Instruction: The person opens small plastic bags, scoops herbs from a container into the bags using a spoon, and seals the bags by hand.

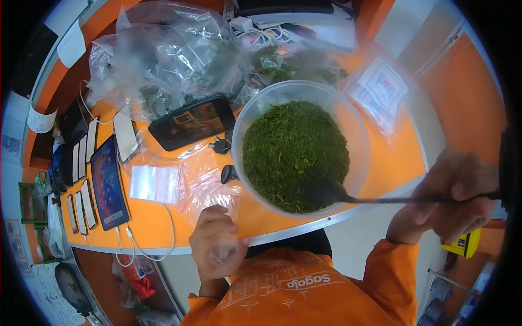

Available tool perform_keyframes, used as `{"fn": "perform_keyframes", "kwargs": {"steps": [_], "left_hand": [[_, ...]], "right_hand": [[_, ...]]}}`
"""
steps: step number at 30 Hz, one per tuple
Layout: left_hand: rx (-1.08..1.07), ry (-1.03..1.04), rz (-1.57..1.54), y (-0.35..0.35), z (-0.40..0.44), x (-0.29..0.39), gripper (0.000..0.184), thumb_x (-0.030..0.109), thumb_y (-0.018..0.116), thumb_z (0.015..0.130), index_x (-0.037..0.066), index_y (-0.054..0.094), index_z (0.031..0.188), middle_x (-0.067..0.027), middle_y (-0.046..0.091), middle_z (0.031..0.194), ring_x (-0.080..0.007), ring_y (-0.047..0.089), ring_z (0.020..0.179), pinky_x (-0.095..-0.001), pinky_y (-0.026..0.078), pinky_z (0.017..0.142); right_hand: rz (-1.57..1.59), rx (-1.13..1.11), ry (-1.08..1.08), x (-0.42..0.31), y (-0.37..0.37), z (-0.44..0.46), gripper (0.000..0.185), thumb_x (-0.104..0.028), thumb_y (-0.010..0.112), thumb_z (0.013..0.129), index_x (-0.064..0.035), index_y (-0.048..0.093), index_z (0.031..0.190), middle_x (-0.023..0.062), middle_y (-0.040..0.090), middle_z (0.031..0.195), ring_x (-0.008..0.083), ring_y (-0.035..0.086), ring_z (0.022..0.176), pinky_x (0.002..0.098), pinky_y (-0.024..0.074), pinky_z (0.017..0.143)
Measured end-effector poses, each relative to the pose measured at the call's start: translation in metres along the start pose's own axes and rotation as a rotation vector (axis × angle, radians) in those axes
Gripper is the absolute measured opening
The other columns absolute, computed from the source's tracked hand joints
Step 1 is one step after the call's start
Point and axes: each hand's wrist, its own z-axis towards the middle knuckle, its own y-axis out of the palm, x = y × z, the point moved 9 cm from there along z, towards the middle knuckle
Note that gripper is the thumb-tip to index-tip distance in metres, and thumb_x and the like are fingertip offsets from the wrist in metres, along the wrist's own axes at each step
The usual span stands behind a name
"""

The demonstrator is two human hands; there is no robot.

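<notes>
A round translucent plastic tub [359, 157] stands near the table's front edge, heaped with chopped green leaves [293, 152]. My right hand [454, 195] is wrapped round the long handle of a dark spoon [375, 200], whose bowl rests in the leaves at the tub's near right side. In front of the table edge, my left hand [215, 244] is curled round a small clear plastic bag [223, 251], partly hidden by the fingers. Several clear zip bags [155, 183] lie on the table just beyond my left hand.
The orange table [394, 168] holds a propped phone [193, 122], keys [220, 145], a tablet [109, 182] with cables, and several phones [87, 204] at left. Large clear bags [168, 49] pile up at the back. A bag with a printed label [380, 84] lies right of the tub.
</notes>
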Motion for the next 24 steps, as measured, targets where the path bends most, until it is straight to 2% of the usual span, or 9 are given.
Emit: {"fn": "perform_keyframes", "kwargs": {"steps": [2, 5, 8, 10, 13, 16, 18, 20, 24], "left_hand": [[0.014, -0.011, -0.036, -0.005, 0.001, -0.004, 0.032, -0.006, 0.067, 0.058, 0.0, 0.053, 0.087, -0.0099, 0.054, 0.078, -0.0262, 0.05, 0.071, -0.0404, 0.043, 0.074], [0.033, -0.098, -0.045, -0.007, 0.0, -0.017, 0.033, 0.005, 0.068, 0.061, 0.003, 0.049, 0.087, -0.0051, 0.046, 0.073, -0.018, 0.043, 0.074, -0.0391, 0.038, 0.079], [0.041, -0.121, -0.037, -0.006, 0.002, -0.021, 0.032, 0.004, 0.067, 0.061, 0.003, 0.049, 0.087, -0.0051, 0.045, 0.074, -0.0177, 0.042, 0.074, -0.039, 0.038, 0.079], [0.046, -0.104, -0.057, -0.008, 0.003, -0.021, 0.031, -0.003, 0.066, 0.06, 0.001, 0.051, 0.086, -0.0074, 0.051, 0.076, -0.0221, 0.046, 0.072, -0.0401, 0.041, 0.076], [0.052, -0.075, -0.054, -0.008, 0.003, -0.021, 0.03, -0.006, 0.065, 0.059, 0.0, 0.052, 0.086, -0.0084, 0.053, 0.076, -0.0241, 0.048, 0.071, -0.0406, 0.042, 0.075], [0.046, -0.066, -0.057, -0.008, 0.005, -0.021, 0.03, -0.006, 0.065, 0.06, 0.0, 0.052, 0.086, -0.0085, 0.052, 0.075, -0.0236, 0.048, 0.069, -0.0408, 0.042, 0.074], [0.045, -0.07, -0.063, -0.007, 0.004, -0.021, 0.03, -0.006, 0.065, 0.06, 0.0, 0.052, 0.086, -0.0087, 0.052, 0.075, -0.0231, 0.047, 0.068, -0.0407, 0.042, 0.074], [0.052, -0.077, -0.061, -0.008, 0.003, -0.022, 0.03, -0.006, 0.065, 0.06, 0.0, 0.052, 0.086, -0.009, 0.052, 0.074, -0.0223, 0.047, 0.068, -0.0402, 0.042, 0.074], [0.057, -0.073, -0.053, -0.008, 0.001, -0.02, 0.032, -0.007, 0.065, 0.06, -0.001, 0.052, 0.089, -0.0097, 0.051, 0.075, -0.0213, 0.046, 0.067, -0.038, 0.042, 0.074]], "right_hand": [[0.063, 0.02, -0.021, 0.003, -0.007, -0.002, 0.025, -0.026, 0.051, 0.088, -0.0018, 0.049, 0.09, 0.0051, 0.052, 0.066, 0.0111, 0.055, 0.047, 0.0204, 0.0407, 0.043], [0.066, -0.035, -0.02, 0.012, 0.003, -0.001, 0.024, -0.028, 0.052, 0.088, -0.0043, 0.048, 0.089, 0.003, 0.051, 0.066, 0.0097, 0.053, 0.044, 0.0191, 0.0386, 0.041], [0.001, -0.126, -0.005, 0.02, 0.022, -0.003, 0.023, -0.029, 0.053, 0.087, -0.0068, 0.048, 0.087, 0.0009, 0.05, 0.065, 0.0084, 0.051, 0.041, 0.0179, 0.0365, 0.039], [-0.028, -0.15, -0.014, 0.022, 0.03, -0.006, 0.023, -0.03, 0.054, 0.087, -0.0084, 0.047, 0.087, -0.0005, 0.05, 0.065, 0.0075, 0.049, 0.04, 0.017, 0.0351, 0.038], [-0.026, -0.064, -0.102, 0.02, 0.031, -0.015, 0.021, -0.026, 0.053, 0.088, -0.0074, 0.045, 0.084, -0.0005, 0.049, 0.065, 0.0072, 0.052, 0.041, 0.0168, 0.0375, 0.037], [-0.191, 0.071, -0.152, 0.019, 0.034, -0.028, 0.023, -0.026, 0.051, 0.089, -0.0067, 0.043, 0.081, -0.0002, 0.047, 0.063, 0.0077, 0.053, 0.04, 0.0166, 0.0407, 0.035], [-0.179, 0.109, -0.143, 0.022, 0.035, -0.032, 0.024, -0.024, 0.049, 0.09, -0.0044, 0.042, 0.078, 0.0011, 0.045, 0.058, 0.0102, 0.052, 0.039, 0.0188, 0.043, 0.033], [0.024, 0.073, -0.102, 0.033, 0.037, -0.031, 0.024, -0.017, 0.048, 0.09, -0.0004, 0.042, 0.074, 0.0034, 0.043, 0.05, 0.0146, 0.052, 0.037, 0.0233, 0.0453, 0.031], [0.006, 0.079, -0.14, 0.036, 0.032, -0.032, 0.03, -0.023, 0.048, 0.091, 0.0002, 0.042, 0.074, 0.0053, 0.045, 0.05, 0.0155, 0.053, 0.037, 0.0243, 0.0451, 0.032]]}}
